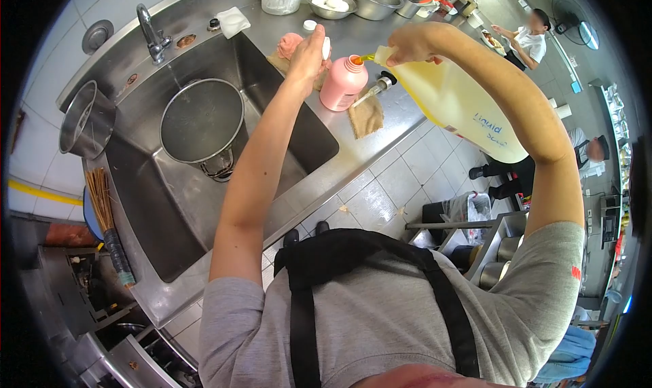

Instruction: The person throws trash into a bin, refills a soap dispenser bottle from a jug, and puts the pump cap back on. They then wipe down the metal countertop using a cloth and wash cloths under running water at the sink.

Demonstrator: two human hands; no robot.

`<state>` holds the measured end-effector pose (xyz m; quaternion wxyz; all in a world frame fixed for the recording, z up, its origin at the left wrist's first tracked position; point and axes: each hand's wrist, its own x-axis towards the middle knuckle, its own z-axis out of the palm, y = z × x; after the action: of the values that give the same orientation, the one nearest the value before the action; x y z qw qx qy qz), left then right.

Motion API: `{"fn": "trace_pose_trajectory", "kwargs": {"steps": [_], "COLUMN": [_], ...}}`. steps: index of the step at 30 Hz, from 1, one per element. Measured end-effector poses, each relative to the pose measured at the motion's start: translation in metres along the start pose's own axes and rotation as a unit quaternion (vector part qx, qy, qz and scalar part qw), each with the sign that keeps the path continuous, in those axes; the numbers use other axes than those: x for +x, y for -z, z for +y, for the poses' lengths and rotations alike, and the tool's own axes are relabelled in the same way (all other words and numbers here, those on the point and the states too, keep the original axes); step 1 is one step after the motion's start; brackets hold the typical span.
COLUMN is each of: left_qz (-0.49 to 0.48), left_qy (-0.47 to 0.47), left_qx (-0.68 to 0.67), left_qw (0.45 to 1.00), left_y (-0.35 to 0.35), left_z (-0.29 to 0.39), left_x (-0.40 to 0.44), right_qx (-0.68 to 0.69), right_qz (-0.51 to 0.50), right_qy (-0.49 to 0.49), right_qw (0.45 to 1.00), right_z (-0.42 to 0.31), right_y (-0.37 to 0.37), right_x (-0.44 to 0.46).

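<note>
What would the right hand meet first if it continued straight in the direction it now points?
Likely the pink bottle, since the right hand, holding the jug, points toward it; depth is unclear, so it might pass above.

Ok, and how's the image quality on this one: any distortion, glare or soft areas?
Head view: strong wide-angle bending, the sink counter visibly curved along its back, corners black; head view: bright glare on the floor tiles; head view: lettering on the jug readable, the distant co-worker in white small and less crisp.
</note>
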<state>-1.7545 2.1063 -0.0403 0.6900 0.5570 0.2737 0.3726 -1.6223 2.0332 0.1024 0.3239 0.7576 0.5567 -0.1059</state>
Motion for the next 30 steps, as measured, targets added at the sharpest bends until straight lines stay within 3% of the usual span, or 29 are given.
{"fn": "trace_pose_trajectory", "kwargs": {"steps": [3, 5, 30], "left_qz": [0.025, -0.009, 0.006], "left_qy": [-0.032, 0.015, 0.021], "left_qx": [-0.031, 0.009, -0.018], "left_qw": [0.999, 1.0, 1.0], "left_y": [-0.001, 0.003, -0.001], "left_z": [-0.001, 0.0, -0.005], "left_x": [0.001, 0.001, 0.0], "right_qx": [-0.005, -0.011, 0.022], "right_qz": [0.004, 0.006, -0.002], "right_qy": [0.0, 0.002, 0.018], "right_qw": [1.0, 1.0, 1.0], "right_z": [0.0, 0.001, -0.006], "right_y": [0.0, 0.0, -0.009], "right_x": [0.001, 0.003, 0.02]}}
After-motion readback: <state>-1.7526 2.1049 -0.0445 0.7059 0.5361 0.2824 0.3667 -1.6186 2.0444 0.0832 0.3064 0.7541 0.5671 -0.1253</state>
